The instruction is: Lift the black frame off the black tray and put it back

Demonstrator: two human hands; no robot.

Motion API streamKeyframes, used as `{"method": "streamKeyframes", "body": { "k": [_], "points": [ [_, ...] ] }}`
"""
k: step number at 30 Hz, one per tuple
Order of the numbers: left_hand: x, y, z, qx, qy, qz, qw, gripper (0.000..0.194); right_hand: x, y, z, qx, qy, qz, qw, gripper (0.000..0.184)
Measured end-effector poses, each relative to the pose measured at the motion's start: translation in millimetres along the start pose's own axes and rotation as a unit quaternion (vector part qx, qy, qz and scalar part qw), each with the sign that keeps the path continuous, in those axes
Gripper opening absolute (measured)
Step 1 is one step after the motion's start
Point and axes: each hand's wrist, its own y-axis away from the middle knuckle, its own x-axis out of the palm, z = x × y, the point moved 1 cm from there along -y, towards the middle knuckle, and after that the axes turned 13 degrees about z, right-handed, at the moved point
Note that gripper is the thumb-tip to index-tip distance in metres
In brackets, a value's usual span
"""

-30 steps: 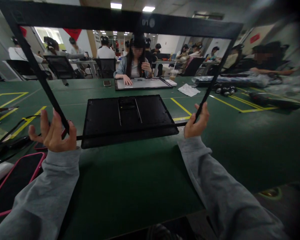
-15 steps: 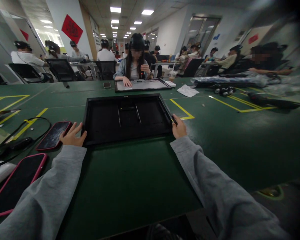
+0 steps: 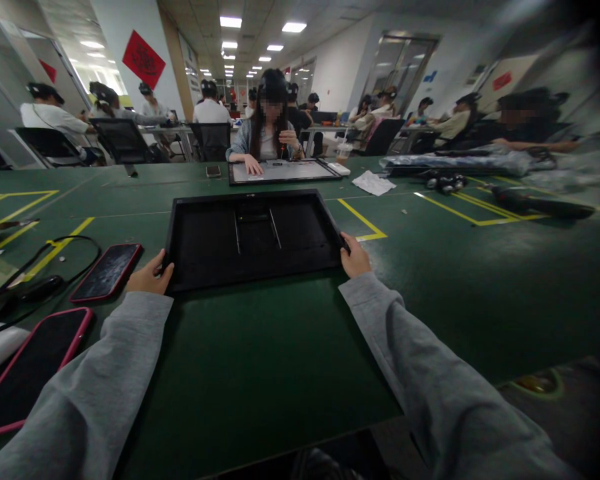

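Observation:
A black monitor back cover [image 3: 207,237] lies inside-up on the green table [image 3: 260,360], with two thin metal rails at its middle. Around its border sits a thin black monitor bezel [image 3: 290,194], lined up with the cover's edges. My left hand [image 3: 149,273] is closed on the bezel's left side, thumb toward me. At the right side, the fingers of my right hand [image 3: 355,256] wrap the bezel's edge. Whether the fingers also reach the cover beneath is hidden.
Left of my hand lie a phone in a red case [image 3: 107,272], a second phone in a pink case [image 3: 35,367] and a black cable [image 3: 87,239]. Across the table a co-worker [image 3: 270,127] touches a silver panel [image 3: 290,171]. A crumpled tissue [image 3: 373,183] lies to the right.
The bezel came down from in front of my view onto the back cover. My hands lowered and moved inward with it, and my left fingers then closed round the edge.

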Motion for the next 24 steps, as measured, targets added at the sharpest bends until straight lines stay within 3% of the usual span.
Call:
{"method": "streamKeyframes", "body": {
  "k": [13,24],
  "points": [
    [3.1,1.6,1.8,0.019,0.018,0.005,1.000,0.062,1.9,-2.1,-3.0,-0.024,0.013,-0.020,0.999,0.044],
    [-14.6,13.6,-16.9,0.009,0.129,0.030,0.991,0.062,0.4,-0.2,-1.4,-0.013,0.002,-0.018,1.000,0.043]
  ]
}}
